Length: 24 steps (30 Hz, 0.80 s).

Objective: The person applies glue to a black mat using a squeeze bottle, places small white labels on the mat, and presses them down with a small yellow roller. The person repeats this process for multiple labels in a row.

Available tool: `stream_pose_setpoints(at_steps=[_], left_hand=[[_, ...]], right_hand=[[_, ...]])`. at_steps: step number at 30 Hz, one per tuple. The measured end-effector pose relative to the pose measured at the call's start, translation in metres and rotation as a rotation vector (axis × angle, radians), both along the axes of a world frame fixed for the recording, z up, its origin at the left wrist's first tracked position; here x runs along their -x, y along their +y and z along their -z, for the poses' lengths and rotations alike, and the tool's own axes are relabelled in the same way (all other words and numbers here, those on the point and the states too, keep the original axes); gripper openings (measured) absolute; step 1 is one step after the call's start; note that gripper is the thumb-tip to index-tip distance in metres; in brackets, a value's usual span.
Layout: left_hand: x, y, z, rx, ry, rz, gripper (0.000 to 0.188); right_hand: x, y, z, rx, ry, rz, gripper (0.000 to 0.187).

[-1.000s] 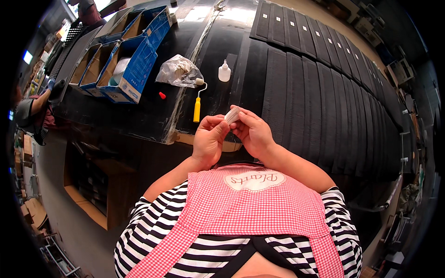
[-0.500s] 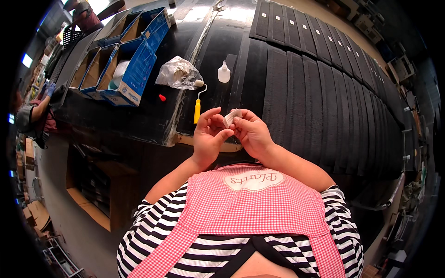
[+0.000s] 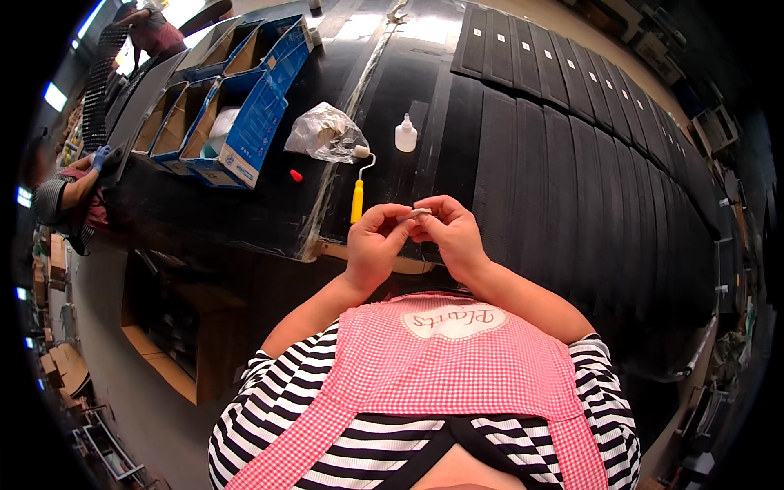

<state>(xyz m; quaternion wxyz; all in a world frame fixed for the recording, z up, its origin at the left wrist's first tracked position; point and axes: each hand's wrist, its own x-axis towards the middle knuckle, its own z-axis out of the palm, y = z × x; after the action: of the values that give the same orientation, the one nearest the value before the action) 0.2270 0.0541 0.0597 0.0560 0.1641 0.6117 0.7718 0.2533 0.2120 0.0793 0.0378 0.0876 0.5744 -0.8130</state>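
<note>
Both of my hands meet over the near edge of the black table (image 3: 269,220). Between their fingertips is a small bundle of white slips (image 3: 420,211), now seen nearly edge-on and mostly covered by fingers. My left hand (image 3: 374,249) pinches its left end with thumb and forefinger. The right end is pinched by my right hand (image 3: 459,243). Just beyond my left hand lies a small paint roller (image 3: 358,201) with a yellow handle. A white squeeze bottle (image 3: 406,135) stands upright farther back.
Left of the roller are a crumpled clear plastic bag (image 3: 325,132) and a small red cap (image 3: 296,175). Blue divided cardboard boxes (image 3: 260,129) stand farther left. Rows of black mats (image 3: 572,196), some with white labels, cover the right side. Two people (image 3: 72,196) work at the left.
The white bundle has turned from its face showing to nearly edge-on. My left fingers have closed in to pinch it. The whole view has shifted slightly.
</note>
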Motion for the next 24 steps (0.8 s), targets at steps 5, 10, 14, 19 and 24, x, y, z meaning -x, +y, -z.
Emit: stream_pose_setpoints(at_steps=[5,10,14,19,24], left_hand=[[0.009,0.000,0.016,0.101,-0.085,0.086,0.017],[0.064,0.001,0.033,0.588,0.176,-0.050,0.026],[0.174,-0.019,0.069,1.015,0.338,-0.498,0.027],[0.219,0.007,0.067,1.230,0.021,-0.506,0.029],[0.238,0.014,0.079,1.436,-0.041,-0.604,0.027]], right_hand=[[0.001,0.005,0.012,-0.017,-0.049,0.030,0.011],[0.002,0.039,0.052,-0.123,-0.175,0.138,0.004],[0.000,0.073,0.080,-0.232,-0.185,0.234,0.003],[-0.009,0.102,0.102,-0.235,-0.129,0.254,0.002],[-0.013,0.108,0.110,-0.148,-0.105,0.203,0.002]])
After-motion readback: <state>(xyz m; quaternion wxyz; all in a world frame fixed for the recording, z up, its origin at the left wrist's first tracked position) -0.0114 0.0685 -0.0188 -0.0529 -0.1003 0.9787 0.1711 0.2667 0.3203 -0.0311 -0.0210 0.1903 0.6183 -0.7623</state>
